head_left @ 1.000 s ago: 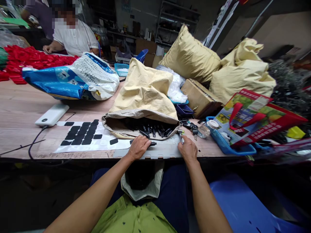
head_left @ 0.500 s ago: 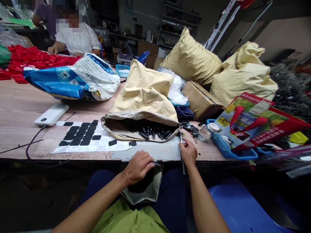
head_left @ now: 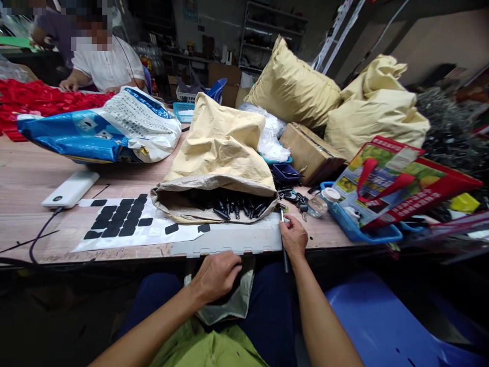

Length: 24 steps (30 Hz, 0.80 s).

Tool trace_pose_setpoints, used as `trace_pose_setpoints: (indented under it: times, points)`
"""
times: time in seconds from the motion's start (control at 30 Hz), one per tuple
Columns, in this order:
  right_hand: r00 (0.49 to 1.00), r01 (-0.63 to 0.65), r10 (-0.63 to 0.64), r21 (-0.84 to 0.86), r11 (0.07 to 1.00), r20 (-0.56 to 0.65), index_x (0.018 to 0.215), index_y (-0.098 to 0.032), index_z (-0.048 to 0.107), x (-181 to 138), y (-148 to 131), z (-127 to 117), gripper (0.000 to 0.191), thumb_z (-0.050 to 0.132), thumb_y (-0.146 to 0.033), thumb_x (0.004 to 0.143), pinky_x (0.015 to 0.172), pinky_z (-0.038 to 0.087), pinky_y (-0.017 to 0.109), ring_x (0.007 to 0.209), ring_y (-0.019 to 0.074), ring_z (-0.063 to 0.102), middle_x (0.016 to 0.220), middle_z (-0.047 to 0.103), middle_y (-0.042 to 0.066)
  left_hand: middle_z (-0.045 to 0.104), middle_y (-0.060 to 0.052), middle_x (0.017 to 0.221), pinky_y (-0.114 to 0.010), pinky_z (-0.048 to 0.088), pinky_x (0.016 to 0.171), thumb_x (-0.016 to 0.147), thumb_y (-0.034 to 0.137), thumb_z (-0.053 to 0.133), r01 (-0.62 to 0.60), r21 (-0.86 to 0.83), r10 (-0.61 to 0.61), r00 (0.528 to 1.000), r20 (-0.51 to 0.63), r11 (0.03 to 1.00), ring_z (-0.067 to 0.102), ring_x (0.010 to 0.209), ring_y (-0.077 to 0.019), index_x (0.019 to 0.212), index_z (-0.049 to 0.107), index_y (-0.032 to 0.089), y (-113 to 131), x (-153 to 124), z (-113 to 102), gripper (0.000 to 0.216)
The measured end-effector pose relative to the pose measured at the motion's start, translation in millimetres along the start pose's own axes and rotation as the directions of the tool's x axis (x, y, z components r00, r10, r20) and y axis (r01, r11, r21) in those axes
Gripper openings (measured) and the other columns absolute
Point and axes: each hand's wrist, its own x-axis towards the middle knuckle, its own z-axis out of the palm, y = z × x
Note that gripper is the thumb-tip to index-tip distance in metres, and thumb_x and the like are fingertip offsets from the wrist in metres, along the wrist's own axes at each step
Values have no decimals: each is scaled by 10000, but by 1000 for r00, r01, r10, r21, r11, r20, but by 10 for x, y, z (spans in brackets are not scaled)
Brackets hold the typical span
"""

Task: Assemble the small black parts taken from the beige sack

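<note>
My right hand [head_left: 294, 237] is at the table's front edge, its fingers closed around a slim metal rod-like tool [head_left: 284, 255] that points down past the edge. My left hand [head_left: 218, 275] is closed in front of the edge, above an open grey-white bag [head_left: 229, 308] between my legs. What it holds, if anything, is hidden. Just beyond both hands, a beige cloth sack [head_left: 221, 148] lies with its mouth facing me. Several black tapered pieces [head_left: 237, 208] show inside it. A grey flat sheet [head_left: 229, 239] lies along the edge under the sack's mouth.
White backing paper [head_left: 153, 232] with black stickers [head_left: 118, 216] lies left, near a white power bank [head_left: 71, 189]. Beyond are a blue-white bag [head_left: 103, 130] and a seated person [head_left: 109, 66]. To the right stand a blue tray [head_left: 382, 237], a jar [head_left: 318, 206] and a red shopping bag [head_left: 435, 196].
The small dark piece that stuck out of my left fingers is out of sight. My left hand is slightly lower, while my right hand keeps the metal tool. The view has shifted a little.
</note>
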Motion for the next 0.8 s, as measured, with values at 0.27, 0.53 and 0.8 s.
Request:
trace_pose_setpoints:
  times: [0.27,0.53,0.8]
  points:
    - [1000,-20,20,6,1000,5,1080,-209,764,-7,-31,-22,446,549,-426,755,688,409,294,712,205,582,727,658,9,604,-86,1041,-385,451,830,865,215,686,168,411,-78,971,-227,896,522,1002,-268,1034,720,236,-515,847,-704,174]
    - [1000,-27,27,-5,1000,5,1083,-201,759,-10,-58,-24,447,539,-415,758,690,413,294,717,208,577,724,650,13,655,-53,950,-377,395,811,853,351,744,2,284,39,989,-142,959,518,956,-252,945,683,235,-348,789,-425,160]
    - [1000,-29,29,-27,999,8,1095,-204,745,-29,-72,-26,435,561,-441,780,727,418,297,757,209,591,759,653,14,639,-37,937,-350,423,849,827,357,766,4,64,8,982,-191,998,540,941,-225,1004,699,216,-451,738,-261,236]
